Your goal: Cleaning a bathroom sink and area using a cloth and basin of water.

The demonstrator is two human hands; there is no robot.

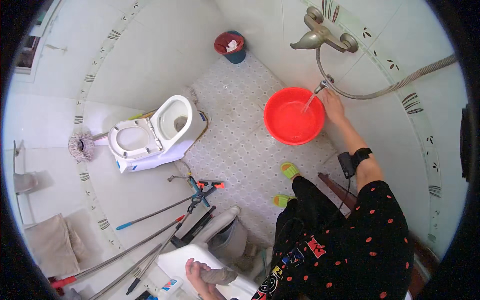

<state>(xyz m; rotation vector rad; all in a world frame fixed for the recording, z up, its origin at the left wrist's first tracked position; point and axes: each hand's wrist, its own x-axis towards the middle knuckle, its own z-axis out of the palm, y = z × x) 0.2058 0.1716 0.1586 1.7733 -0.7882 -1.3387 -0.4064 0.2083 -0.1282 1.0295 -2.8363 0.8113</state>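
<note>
My right hand (pixel 333 107) reaches to the small wall tap (pixel 320 87), its fingertips at the tap's side. Whether they grip it I cannot tell. Water runs from the tap into a red plastic basin (pixel 275 129) on the tiled floor. Down at the bottom of the view, my left hand (pixel 197 275) holds a bunched grey-brown cloth (pixel 219 276). That hand and cloth are above a white washbasin (pixel 180 258).
A toilet (pixel 189 129) with raised lid stands left. Mops, including a string mop head (pixel 81 146), and a squeegee (pixel 210 184) lean nearby. A waste bin (pixel 236 56) occupies the far corner. A shower hose (pixel 397 88) hangs from the mixer (pixel 318 35).
</note>
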